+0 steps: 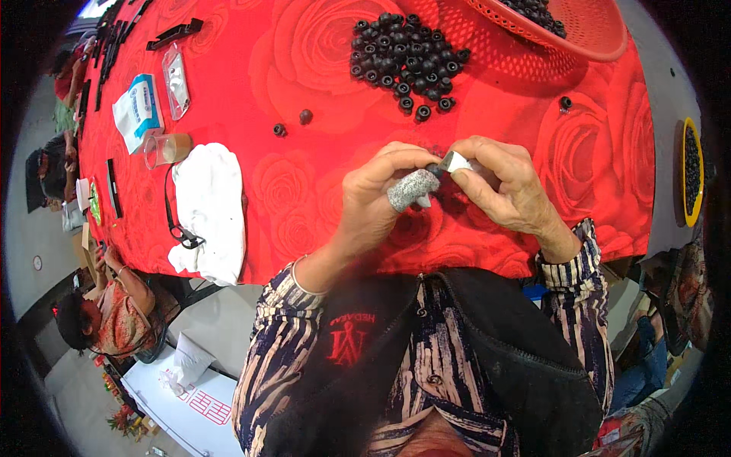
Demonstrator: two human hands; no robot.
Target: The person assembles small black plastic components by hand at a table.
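My left hand [371, 183] is closed, pinching a small black knob-like part [435, 170] between thumb and fingers. A grey speckled cover [412, 189] wraps one of its fingers. Closed too, my right hand [509, 185] grips a small blade [447, 160] with a white wrapped end [458, 163]. The blade's tip meets the black part, which the fingers mostly hide. Beyond the hands, a pile of similar black knobs [407, 61] lies on the red rose-patterned tablecloth [304, 57].
A red plastic basket [601, 38] with more knobs stands at the far right. To the left are a white cloth [213, 217], a plastic cup [161, 151] and a tissue pack [138, 114]. A yellow-rimmed container [688, 213] is off the table's right side. Other people sit at left.
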